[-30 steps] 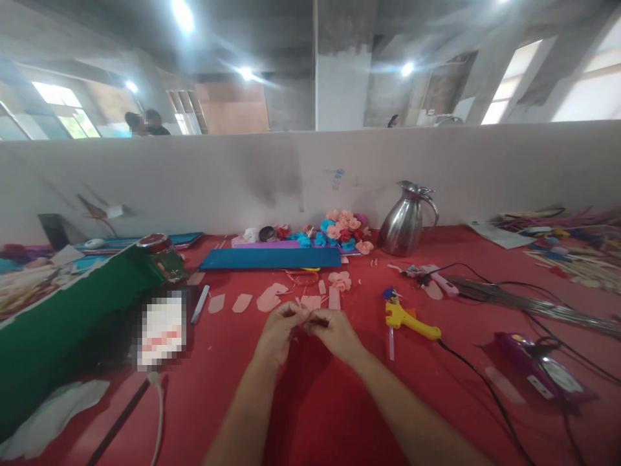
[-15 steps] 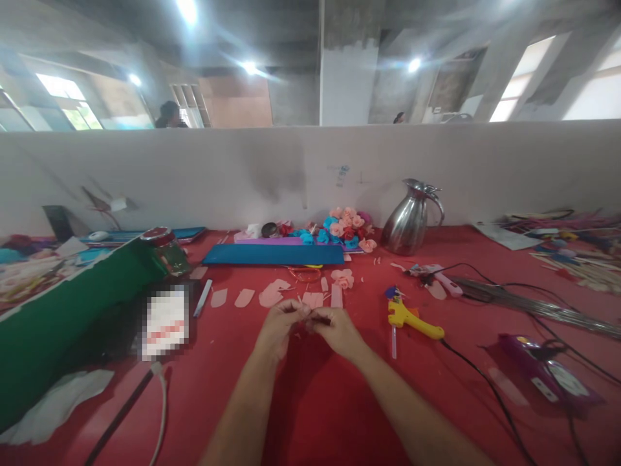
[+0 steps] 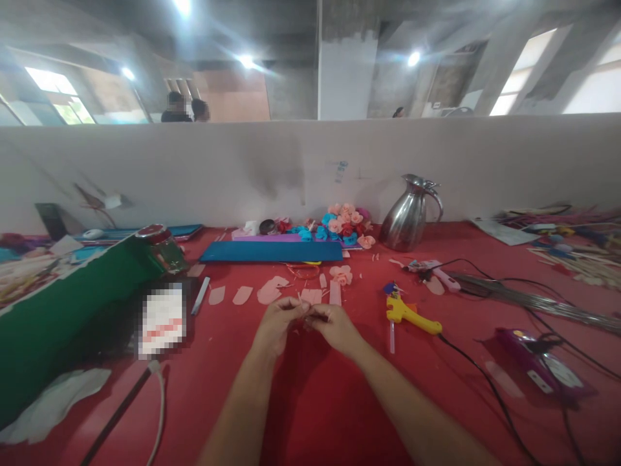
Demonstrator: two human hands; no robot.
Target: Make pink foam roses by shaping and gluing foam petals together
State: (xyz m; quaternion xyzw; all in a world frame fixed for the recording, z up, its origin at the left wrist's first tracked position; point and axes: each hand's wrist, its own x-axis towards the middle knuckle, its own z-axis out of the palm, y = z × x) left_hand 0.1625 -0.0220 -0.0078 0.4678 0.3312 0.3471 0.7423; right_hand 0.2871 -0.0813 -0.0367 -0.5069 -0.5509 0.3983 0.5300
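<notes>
My left hand and my right hand meet over the red table, their fingertips pinched together. What they pinch is small and mostly hidden by the fingers; only a thin pale sliver shows at the tips. Just beyond the fingers lie pink petal-shaped paper pieces, with a pink strip beside them. Behind the strip rests a pink paper rose. To the right of my right hand stands a yellow glue gun with a clear glue stick hanging from it.
A blue folded sheet lies in front of a heap of paper roses. Beside them stands a steel jug. On the right are a purple power strip, cords and wires. At left are a green box and a lidded jar.
My hands keep almost the same pinched pose, fingers shifting only slightly. The whole view has tilted a little. In the background a second person's head now shows beside the first at left.
</notes>
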